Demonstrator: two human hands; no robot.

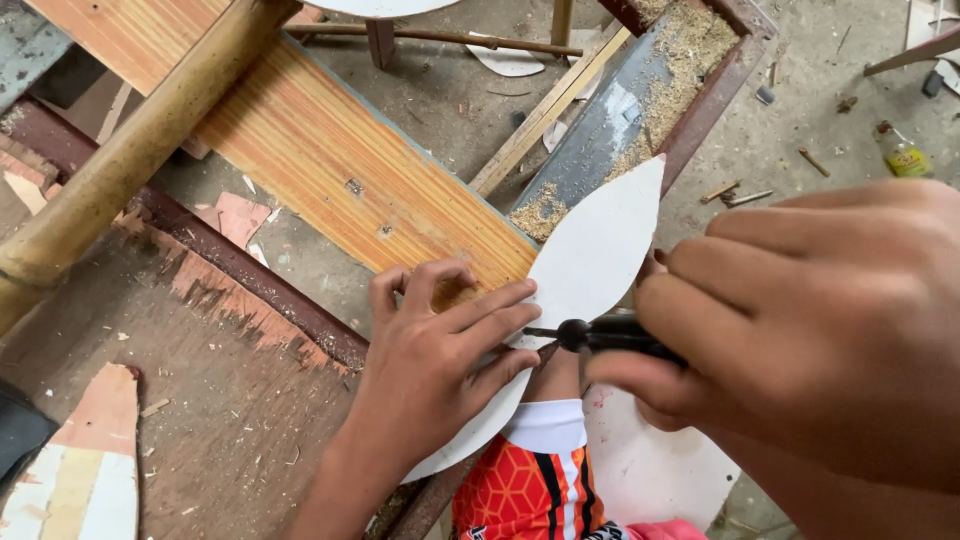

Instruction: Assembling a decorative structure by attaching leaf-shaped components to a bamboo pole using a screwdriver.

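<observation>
bare forearms, no sleeves; shorts (535, 480) orange with hexagon pattern, black stripes, white band

A dusty grey concrete floor (800, 130) is littered with wood chips and offcuts. A thick bamboo pole (130, 150) slants across a striped orange laminate board (330, 150). Sawdust (670, 80) lies heaped in a rusty metal frame (715, 90). Even daylight.

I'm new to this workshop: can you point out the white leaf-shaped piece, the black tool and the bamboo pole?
white piece (600, 245), head view, on its bare upper half.
black tool (600, 335), head view, on its shaft beside the right hand's fingers.
bamboo pole (140, 150), head view, mid-length.
</observation>
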